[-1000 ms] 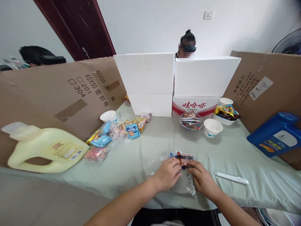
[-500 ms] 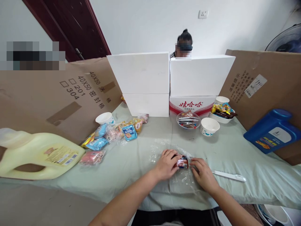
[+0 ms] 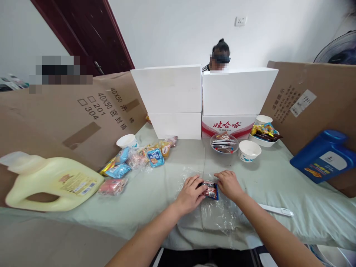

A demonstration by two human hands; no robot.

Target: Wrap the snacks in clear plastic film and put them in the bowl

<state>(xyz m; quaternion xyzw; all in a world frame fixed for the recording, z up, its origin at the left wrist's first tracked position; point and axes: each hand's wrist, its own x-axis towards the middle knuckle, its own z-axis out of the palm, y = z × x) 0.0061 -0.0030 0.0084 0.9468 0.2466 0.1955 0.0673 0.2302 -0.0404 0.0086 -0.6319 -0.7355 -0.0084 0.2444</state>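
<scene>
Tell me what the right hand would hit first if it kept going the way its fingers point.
The right hand points left, so it would probably meet the snack packet first, with the left hand just beyond.

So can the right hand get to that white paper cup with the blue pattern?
Probably yes: the right hand rests on clear plastic wrap, and only bare green cloth lies between it and the paper cup.

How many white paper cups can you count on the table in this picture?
3. One paper cup stands at the left by the cardboard sheet, one right of the glass bowl, one at the back. Others may be hidden.
</scene>
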